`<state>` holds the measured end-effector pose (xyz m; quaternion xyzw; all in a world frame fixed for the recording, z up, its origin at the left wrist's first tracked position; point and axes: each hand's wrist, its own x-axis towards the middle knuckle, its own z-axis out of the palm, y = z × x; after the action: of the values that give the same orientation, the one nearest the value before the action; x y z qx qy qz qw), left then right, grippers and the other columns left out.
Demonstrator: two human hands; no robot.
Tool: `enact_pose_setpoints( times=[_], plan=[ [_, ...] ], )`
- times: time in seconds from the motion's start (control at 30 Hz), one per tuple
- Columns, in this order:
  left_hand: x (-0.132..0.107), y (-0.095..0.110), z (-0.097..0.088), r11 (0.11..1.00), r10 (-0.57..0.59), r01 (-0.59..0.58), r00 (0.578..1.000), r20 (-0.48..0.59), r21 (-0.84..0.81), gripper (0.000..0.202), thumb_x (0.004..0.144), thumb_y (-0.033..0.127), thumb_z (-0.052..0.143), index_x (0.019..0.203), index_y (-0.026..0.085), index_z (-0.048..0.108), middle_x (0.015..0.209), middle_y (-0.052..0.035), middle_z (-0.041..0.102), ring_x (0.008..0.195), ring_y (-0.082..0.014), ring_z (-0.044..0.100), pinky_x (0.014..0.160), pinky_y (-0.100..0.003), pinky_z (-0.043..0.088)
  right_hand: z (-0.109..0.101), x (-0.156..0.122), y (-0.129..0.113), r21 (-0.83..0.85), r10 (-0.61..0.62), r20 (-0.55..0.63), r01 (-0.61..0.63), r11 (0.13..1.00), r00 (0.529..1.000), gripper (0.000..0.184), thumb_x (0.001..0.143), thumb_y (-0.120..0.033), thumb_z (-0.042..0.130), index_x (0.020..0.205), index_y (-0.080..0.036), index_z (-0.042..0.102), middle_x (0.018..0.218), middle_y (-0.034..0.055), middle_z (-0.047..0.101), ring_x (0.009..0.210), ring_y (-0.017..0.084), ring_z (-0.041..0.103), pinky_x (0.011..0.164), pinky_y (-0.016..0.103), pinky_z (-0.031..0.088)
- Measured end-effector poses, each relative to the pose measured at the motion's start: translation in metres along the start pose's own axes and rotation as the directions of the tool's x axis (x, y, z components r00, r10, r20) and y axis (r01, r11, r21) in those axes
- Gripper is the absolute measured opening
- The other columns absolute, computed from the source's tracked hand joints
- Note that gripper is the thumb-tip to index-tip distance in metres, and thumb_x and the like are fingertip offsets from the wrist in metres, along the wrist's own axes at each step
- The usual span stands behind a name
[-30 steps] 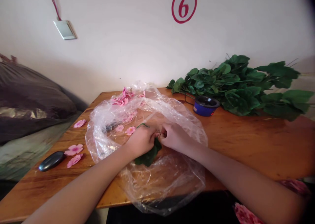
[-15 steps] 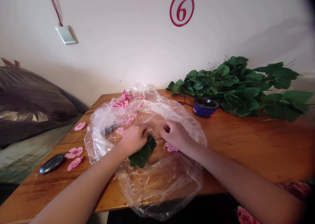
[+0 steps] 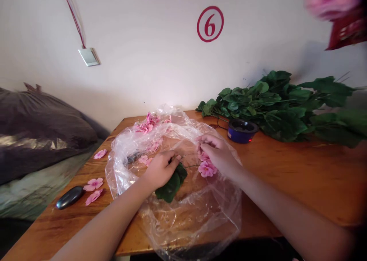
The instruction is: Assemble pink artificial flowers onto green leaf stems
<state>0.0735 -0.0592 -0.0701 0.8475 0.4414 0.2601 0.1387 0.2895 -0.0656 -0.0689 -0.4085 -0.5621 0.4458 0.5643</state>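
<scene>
The left hand [image 3: 160, 170] is closed around the top of a green cloth leaf sprig [image 3: 171, 188], and the leaves hang out below the hand. A thin dark stem [image 3: 190, 165] runs from there across to a pink cloth flower [image 3: 206, 168]. The right hand [image 3: 219, 154] sits on top of that flower. Its fingers [image 3: 204, 139] are bent and touch the petals, but I can't tell if they are really pinching it.

Both hands are over a clear plastic bag [image 3: 220, 211], which lies on a wooden table [image 3: 304, 176]. More pink flowers [image 3: 147, 125] lie in a heap at the far side of the bag. Two loose pink flowers [image 3: 94, 186] and a black oval thing [image 3: 69, 197] sit on the table to the left of the bag. A big pile of green leaves [image 3: 278, 108] lies at the back, just beside a small blue pot [image 3: 242, 132]. Something pink and red [image 3: 332, 8] shows at the top right, but it is too blurry to tell what it is.
</scene>
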Motion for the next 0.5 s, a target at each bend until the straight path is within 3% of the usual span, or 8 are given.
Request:
enact_pose_setpoints(
  times=[0.2, 0.33, 0.43, 0.5],
  plan=[
    [0.0, -0.004, 0.003, 0.985, 0.012, -0.031, 0.994, -0.112, -0.171, 0.026, 0.097, 0.034, 0.048, 0.085, 0.019, 0.065, 0.08, -0.0013, 0.066, 0.077, -0.0157, 0.06, 0.074, -0.027, 0.044, -0.011, 0.004, -0.003, -0.207, -0.07, -0.102, 0.047, 0.977, 0.992, 0.02, 0.075, -0.025, 0.046, 0.077, -0.02, 0.065, 0.07, 0.0001, 0.059, 0.064, 0.015, 0.054, 0.059, 0.026, 0.042],
    [0.004, -0.01, 0.001, 0.98, -0.078, 0.029, 0.967, -0.244, -0.197, 0.025, 0.095, 0.034, 0.049, 0.087, 0.018, 0.066, 0.083, -0.0017, 0.067, 0.079, -0.0158, 0.061, 0.076, -0.027, 0.046, -0.027, 0.011, 0.004, -0.324, -0.105, -0.108, 0.065, 0.944, 0.989, 0.022, 0.072, -0.026, 0.042, 0.066, -0.021, 0.062, 0.072, 0.0017, 0.061, 0.066, 0.017, 0.054, 0.06, 0.028, 0.038],
    [0.014, -0.019, -0.009, 0.987, -0.144, 0.113, 0.943, -0.301, -0.118, 0.022, 0.093, 0.031, 0.049, 0.092, 0.017, 0.066, 0.087, -0.0026, 0.07, 0.08, -0.016, 0.064, 0.075, -0.027, 0.049, -0.036, 0.016, 0.009, -0.358, -0.055, -0.066, 0.028, 0.933, 0.996, 0.023, 0.073, -0.029, 0.042, 0.065, -0.022, 0.062, 0.057, -0.0006, 0.052, 0.058, 0.018, 0.049, 0.056, 0.029, 0.035],
    [0.024, -0.029, -0.021, 0.975, -0.17, 0.203, 0.939, -0.298, 0.084, 0.023, 0.092, 0.028, 0.047, 0.1, 0.018, 0.066, 0.094, -0.0032, 0.071, 0.084, -0.0165, 0.066, 0.077, -0.027, 0.051, -0.038, 0.018, 0.01, -0.391, -0.018, -0.049, -0.003, 0.92, 0.999, 0.023, 0.074, -0.03, 0.043, 0.067, -0.022, 0.063, 0.054, -0.001, 0.051, 0.056, 0.018, 0.049, 0.054, 0.029, 0.034]
  ],
)
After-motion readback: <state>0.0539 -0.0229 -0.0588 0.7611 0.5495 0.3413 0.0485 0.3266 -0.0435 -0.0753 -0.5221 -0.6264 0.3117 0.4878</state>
